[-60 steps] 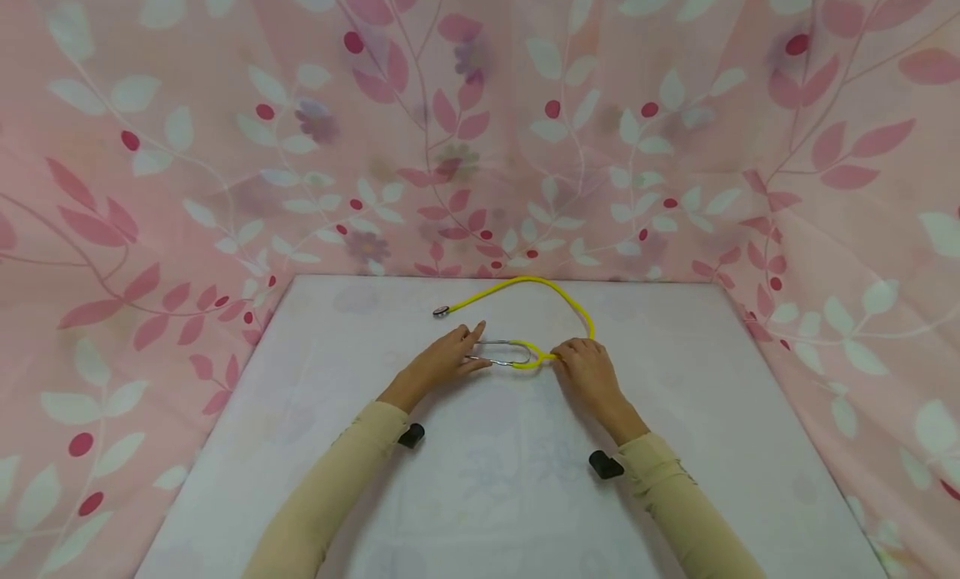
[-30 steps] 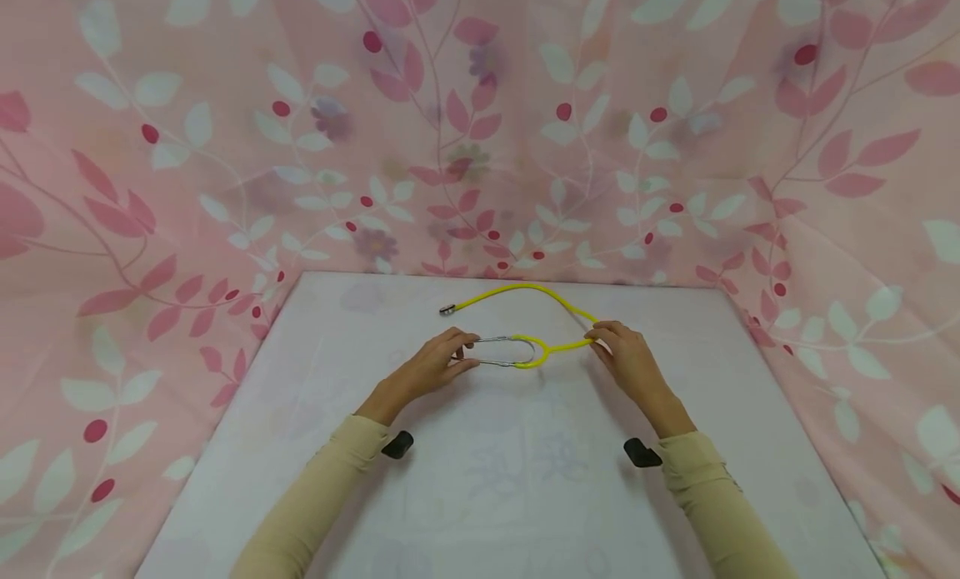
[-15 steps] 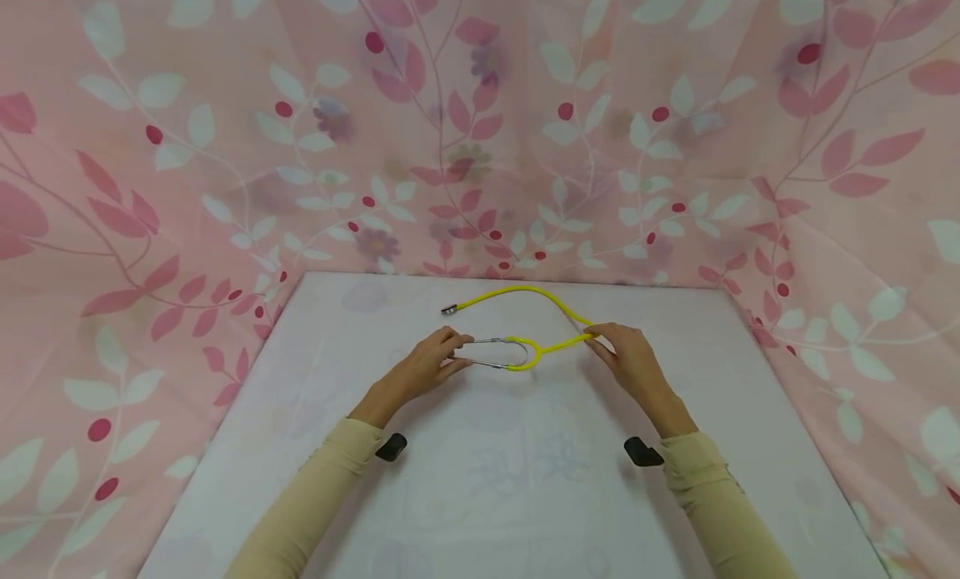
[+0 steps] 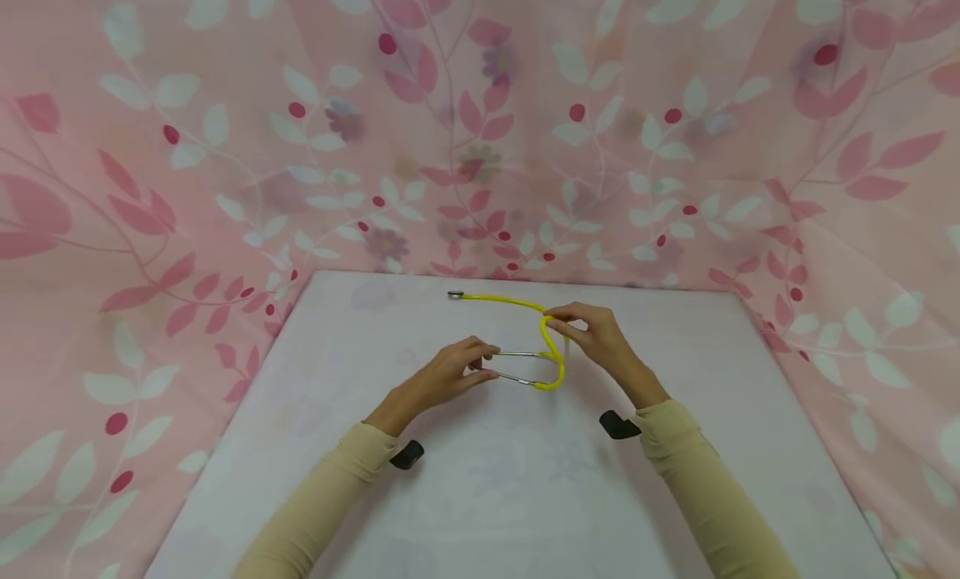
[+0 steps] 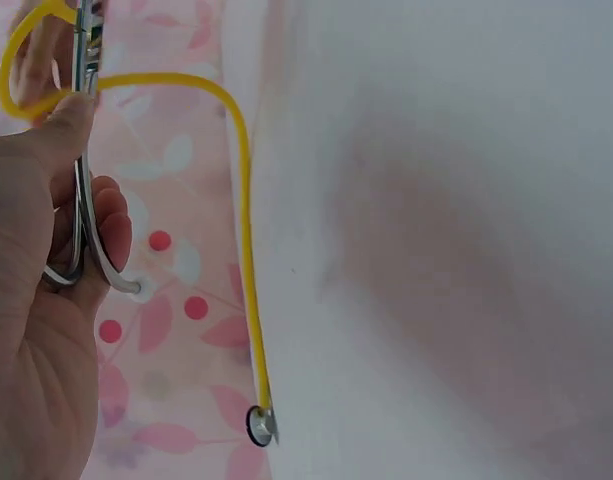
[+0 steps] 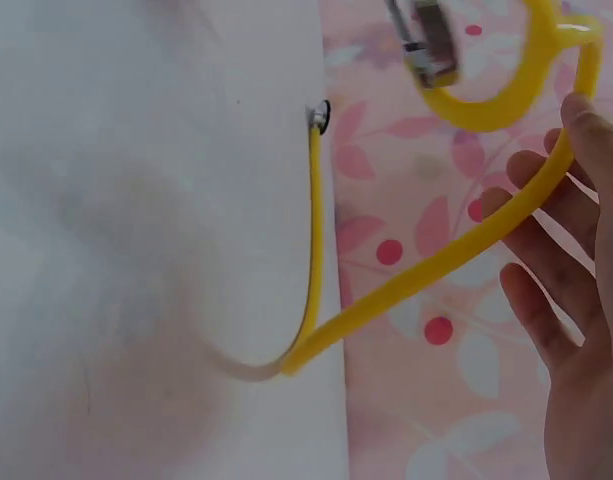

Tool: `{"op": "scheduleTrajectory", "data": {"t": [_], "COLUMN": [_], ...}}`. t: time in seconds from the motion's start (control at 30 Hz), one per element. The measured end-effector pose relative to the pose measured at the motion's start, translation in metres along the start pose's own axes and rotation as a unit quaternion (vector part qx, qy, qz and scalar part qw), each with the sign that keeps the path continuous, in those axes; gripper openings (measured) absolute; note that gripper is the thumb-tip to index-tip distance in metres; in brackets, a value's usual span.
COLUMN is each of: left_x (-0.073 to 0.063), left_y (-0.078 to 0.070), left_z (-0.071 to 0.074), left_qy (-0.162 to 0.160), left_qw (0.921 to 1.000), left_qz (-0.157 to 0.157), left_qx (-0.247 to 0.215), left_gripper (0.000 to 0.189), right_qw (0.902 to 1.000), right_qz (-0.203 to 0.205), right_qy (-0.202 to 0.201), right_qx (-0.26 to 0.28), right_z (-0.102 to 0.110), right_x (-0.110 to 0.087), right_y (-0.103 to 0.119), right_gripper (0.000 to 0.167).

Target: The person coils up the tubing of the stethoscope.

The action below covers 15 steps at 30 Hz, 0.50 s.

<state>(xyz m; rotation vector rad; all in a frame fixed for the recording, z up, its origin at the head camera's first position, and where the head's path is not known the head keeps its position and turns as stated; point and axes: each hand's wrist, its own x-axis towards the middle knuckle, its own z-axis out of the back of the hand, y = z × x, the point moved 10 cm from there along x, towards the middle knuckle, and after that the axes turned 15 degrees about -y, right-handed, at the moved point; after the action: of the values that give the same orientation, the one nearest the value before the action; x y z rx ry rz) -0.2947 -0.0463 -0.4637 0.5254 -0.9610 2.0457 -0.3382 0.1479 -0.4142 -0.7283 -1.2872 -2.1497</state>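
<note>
A stethoscope with yellow tubing point(image 4: 559, 369) and metal ear tubes point(image 4: 517, 354) is held between both hands. My left hand point(image 4: 450, 371) grips the ear tubes near their tips; in the left wrist view, thumb and fingers close around the metal point(image 5: 83, 200). With thumb and fingertips my right hand point(image 4: 600, 337) pinches the yellow tubing past the Y-joint, bending it up and back over toward the left. From there the tube runs to the chest piece point(image 4: 455, 295), which lies near the table's far edge. In the right wrist view the tubing point(image 6: 436, 265) crosses below the fingers.
A white-covered table point(image 4: 510, 496) lies under the hands. Pink leaf-patterned cloth point(image 4: 480, 146) stands behind it and along both sides. Black wrist devices point(image 4: 407, 455) hang beneath both sleeves.
From lying low and stretched, the stethoscope is now lifted. My right hand has moved left and away from me, folding the tubing into a bend; my left hand has shifted slightly right.
</note>
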Motion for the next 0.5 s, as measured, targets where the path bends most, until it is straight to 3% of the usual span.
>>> {"op": "scheduleTrajectory", "data": {"t": [0.13, 0.23, 0.3, 0.4, 0.5], "left_x": [0.006, 0.011, 0.015, 0.019, 0.021], "left_y": [-0.008, -0.01, -0.011, -0.01, -0.005], "left_z": [0.001, 0.004, 0.007, 0.01, 0.012], "left_qy": [-0.008, -0.021, -0.031, -0.045, -0.058], "left_qw": [0.9991, 0.9982, 0.9975, 0.9963, 0.9954], "left_qz": [0.015, 0.02, 0.021, 0.024, 0.036], "left_qx": [-0.039, -0.053, -0.06, -0.069, -0.067], "left_gripper": [0.043, 0.053, 0.061, 0.069, 0.068], "right_qw": [0.9953, 0.9855, 0.9791, 0.9648, 0.9551], "right_qz": [-0.082, -0.142, -0.153, -0.177, -0.218], "right_qy": [0.05, 0.081, 0.098, 0.117, 0.128], "right_qx": [0.01, 0.043, 0.091, 0.156, 0.154], "right_z": [-0.022, -0.035, -0.045, -0.062, -0.078], "right_x": [-0.002, -0.005, -0.007, -0.01, -0.014], "right_y": [-0.006, -0.002, 0.004, 0.01, 0.01], "right_gripper": [0.017, 0.023, 0.032, 0.029, 0.028]}}
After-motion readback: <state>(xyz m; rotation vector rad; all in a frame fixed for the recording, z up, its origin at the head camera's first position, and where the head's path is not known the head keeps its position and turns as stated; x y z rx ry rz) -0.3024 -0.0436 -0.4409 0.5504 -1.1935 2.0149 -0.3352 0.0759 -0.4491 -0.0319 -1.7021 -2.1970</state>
